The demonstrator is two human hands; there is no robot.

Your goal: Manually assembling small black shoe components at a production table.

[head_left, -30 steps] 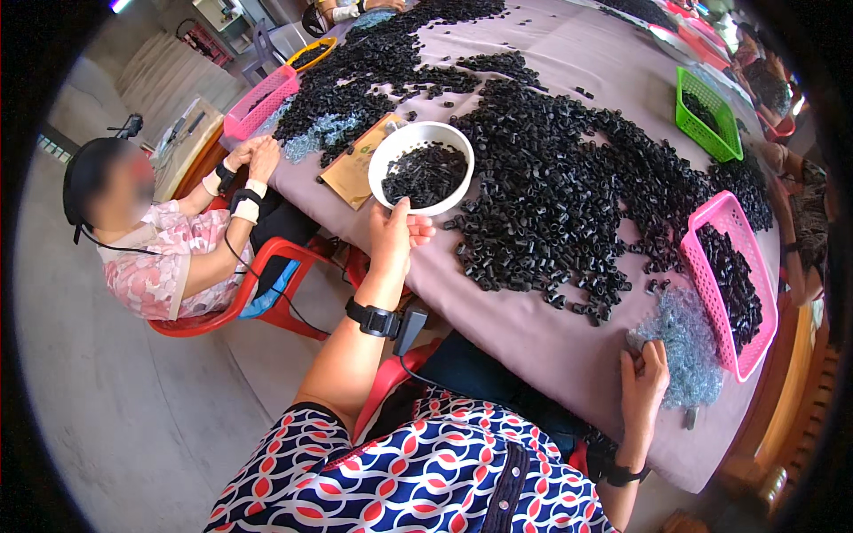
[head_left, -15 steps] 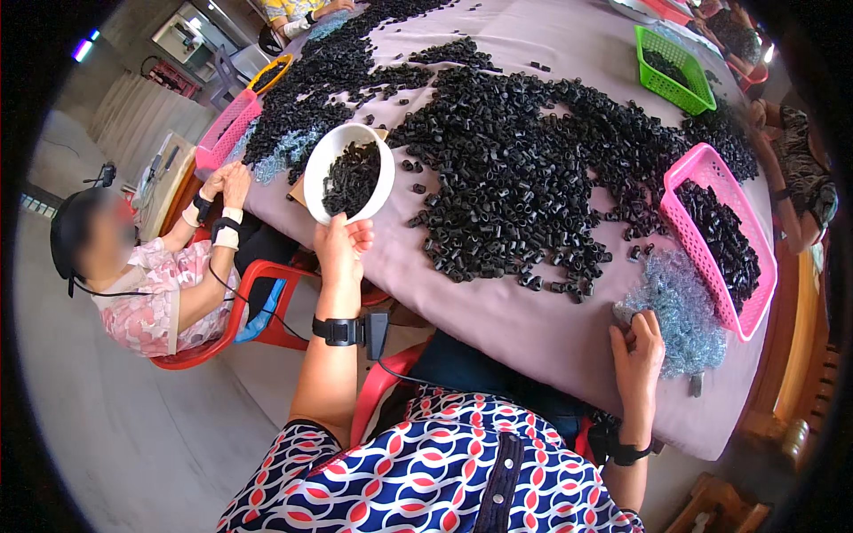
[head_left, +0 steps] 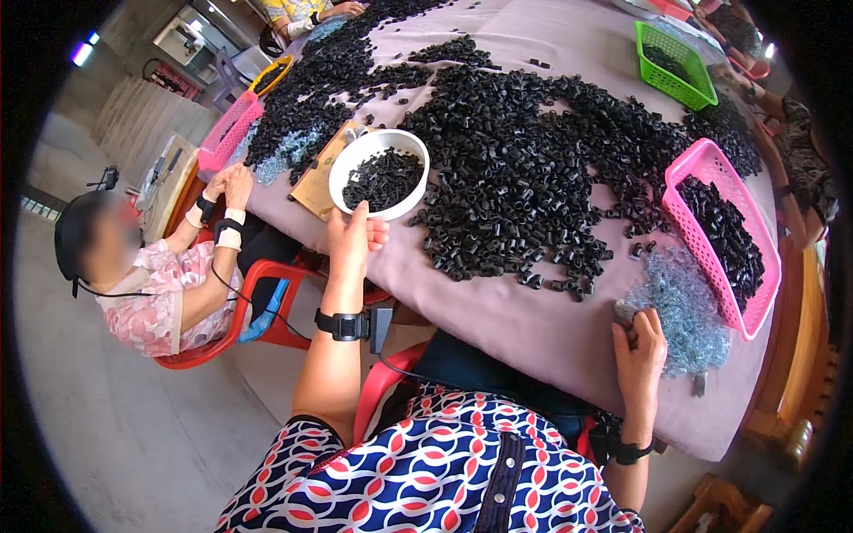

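Note:
My left hand grips the near rim of a round white bowl, thumb at its edge. Small black pieces lie inside the bowl. Beside it spreads a big heap of short black tubular plastic pieces. My right hand rests at the table's near right with curled fingers. At its fingertips is a small greyish thing whose kind I cannot make out. Just beyond that hand lies a pile of clear bluish small pieces.
A pink basket of black pieces stands at the right, a green basket farther back. A wooden board lies left of the bowl on the cloth-covered table. At the left sits a person with hands together.
My left hand has brought the white bowl to the right and turned it more level. More of the wooden board shows now. My right hand has hardly moved.

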